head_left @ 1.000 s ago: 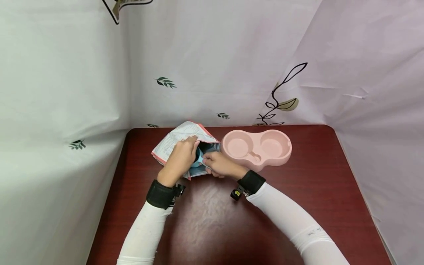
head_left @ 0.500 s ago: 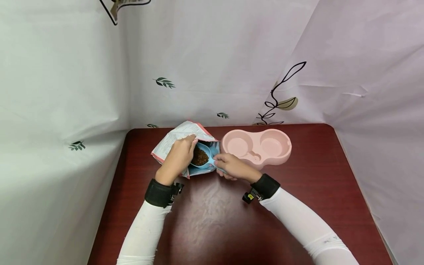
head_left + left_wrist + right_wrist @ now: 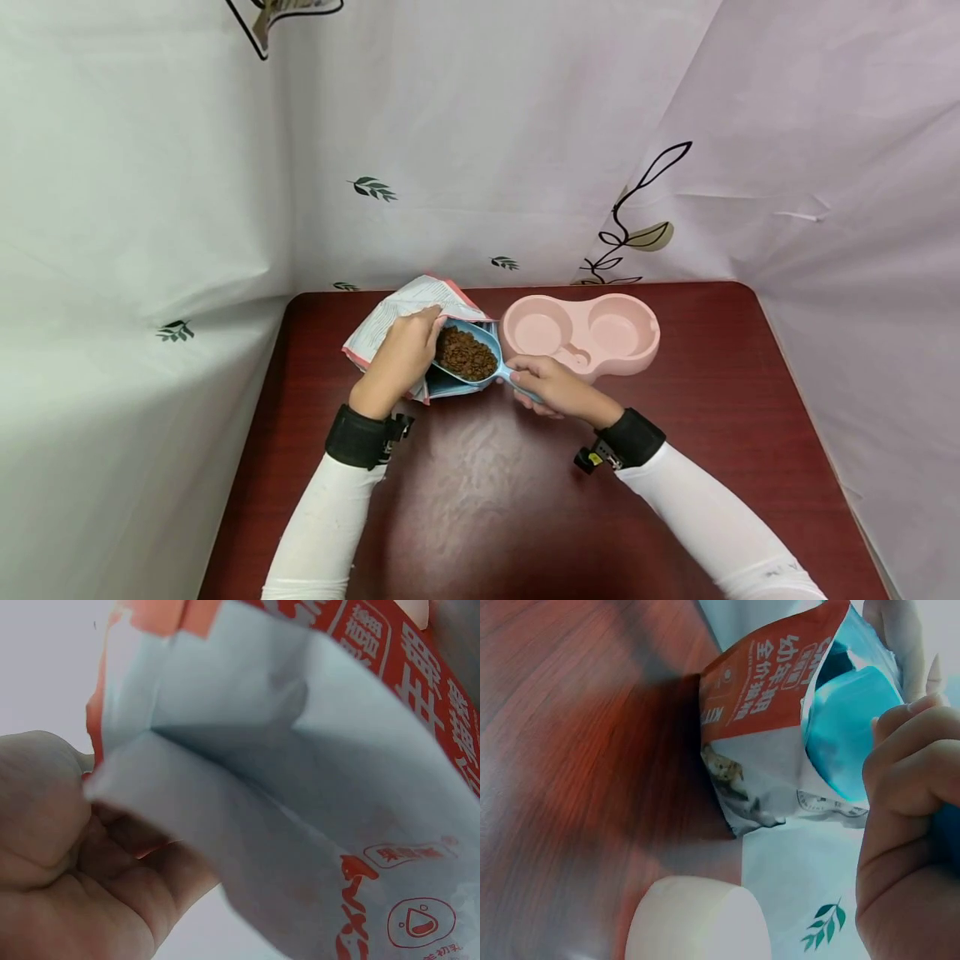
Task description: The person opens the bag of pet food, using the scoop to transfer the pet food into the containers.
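Note:
My right hand [image 3: 555, 387] grips the handle of a light blue scoop [image 3: 501, 372]. Brown kibble [image 3: 467, 354] fills the scoop, which is level at the mouth of the pet food bag [image 3: 408, 304]. In the right wrist view the underside of the scoop [image 3: 851, 739] shows partly inside the red and white bag [image 3: 780, 697]. The left hand [image 3: 405, 350] holds the upper edge of the bag's opening, and the bag lies on its side. In the left wrist view, fingers [image 3: 142, 892] curl behind the edge of the bag [image 3: 247, 795].
A pink double bowl [image 3: 577, 315] stands just right of the bag, beyond my right hand. The dark red table [image 3: 720, 467] reaches back to a white printed cloth [image 3: 465, 125], which also hangs at both sides.
The right hand has drawn the scoop rightward and partly out of the bag, and the kibble in it has come into sight. The left hand stays on the bag.

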Tool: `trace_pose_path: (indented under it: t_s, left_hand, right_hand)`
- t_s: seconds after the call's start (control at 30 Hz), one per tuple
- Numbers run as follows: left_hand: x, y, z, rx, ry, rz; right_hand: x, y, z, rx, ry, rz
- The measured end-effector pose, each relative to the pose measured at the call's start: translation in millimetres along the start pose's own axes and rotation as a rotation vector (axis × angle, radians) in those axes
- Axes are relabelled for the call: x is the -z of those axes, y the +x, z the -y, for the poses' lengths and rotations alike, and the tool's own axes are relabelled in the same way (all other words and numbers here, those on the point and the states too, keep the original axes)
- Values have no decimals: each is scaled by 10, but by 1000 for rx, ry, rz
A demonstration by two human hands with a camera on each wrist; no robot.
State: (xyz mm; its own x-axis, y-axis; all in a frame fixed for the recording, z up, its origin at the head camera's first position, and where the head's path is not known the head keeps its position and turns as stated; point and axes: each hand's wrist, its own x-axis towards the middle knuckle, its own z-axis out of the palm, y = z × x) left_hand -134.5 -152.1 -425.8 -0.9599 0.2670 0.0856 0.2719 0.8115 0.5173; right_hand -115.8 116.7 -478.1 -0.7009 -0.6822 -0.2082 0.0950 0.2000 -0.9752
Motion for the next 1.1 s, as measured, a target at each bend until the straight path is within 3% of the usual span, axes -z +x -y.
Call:
trace_pose_path:
  t_s: [0.27,0.53,0.83,1.1]
  left_hand:
    - [1,23,11,-2,-17,9]
    - [40,21,21,5,-18,-2]
    - [44,24,21,2,-24,0]
    - [32,28,29,-9,-22,2]
  right_hand:
    - [79,-133,34,13,56,25]
    - [253,-356,43,20,36,85]
    - [471,-709,6,33,-4,70]
    - [670,-907,-25,19,46,73]
